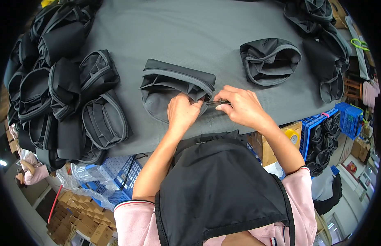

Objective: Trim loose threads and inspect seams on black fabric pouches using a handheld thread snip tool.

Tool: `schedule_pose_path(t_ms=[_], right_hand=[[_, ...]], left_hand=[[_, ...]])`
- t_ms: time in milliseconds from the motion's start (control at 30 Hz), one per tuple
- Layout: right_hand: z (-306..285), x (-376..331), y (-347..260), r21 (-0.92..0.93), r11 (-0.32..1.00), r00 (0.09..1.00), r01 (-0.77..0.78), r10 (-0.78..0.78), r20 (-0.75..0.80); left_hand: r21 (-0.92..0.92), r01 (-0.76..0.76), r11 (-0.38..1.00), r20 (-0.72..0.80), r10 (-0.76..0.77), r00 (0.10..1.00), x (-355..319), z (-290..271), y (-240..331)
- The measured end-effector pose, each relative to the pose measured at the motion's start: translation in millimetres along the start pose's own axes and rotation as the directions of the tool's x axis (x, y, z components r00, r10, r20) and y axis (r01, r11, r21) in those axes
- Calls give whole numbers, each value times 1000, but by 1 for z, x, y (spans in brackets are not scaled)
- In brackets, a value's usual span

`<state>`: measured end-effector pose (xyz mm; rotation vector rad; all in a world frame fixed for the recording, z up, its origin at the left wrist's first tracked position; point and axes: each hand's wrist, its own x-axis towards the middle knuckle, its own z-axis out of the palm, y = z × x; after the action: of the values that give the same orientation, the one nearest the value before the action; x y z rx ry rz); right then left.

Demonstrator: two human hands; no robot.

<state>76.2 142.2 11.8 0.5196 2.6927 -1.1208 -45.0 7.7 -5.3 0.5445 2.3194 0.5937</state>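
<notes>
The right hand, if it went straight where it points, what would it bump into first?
Probably the right end of the open black pouch: the right hand points left at it with a small dark tool. Depth is unclear.

The surface (190, 24) is plain grey. Towards its near edge, the open pouch (178, 69) is black with a grey band; the pouches (65, 88) along the left edge are also black and grey. Beyond the near edge, the apron (227, 176) is black, the sleeve (135, 223) pink with a dark, white and red striped hem, the crate (349, 117) blue.
</notes>
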Motion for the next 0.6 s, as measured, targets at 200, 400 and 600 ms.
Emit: schedule_pose_path(t_ms=[200,400,600], right_hand=[[11,-9,6,3,998,990,59,-58,-132],[14,-11,0,-32,998,982,58,-63,-179],[16,-12,-2,-20,999,977,32,-35,-211]], left_hand=[[-14,40,999,21,-40,999,3,0,-2],[-26,48,998,33,-48,998,3,-2,-1],[-31,19,999,-4,-19,1000,3,2,-4]])
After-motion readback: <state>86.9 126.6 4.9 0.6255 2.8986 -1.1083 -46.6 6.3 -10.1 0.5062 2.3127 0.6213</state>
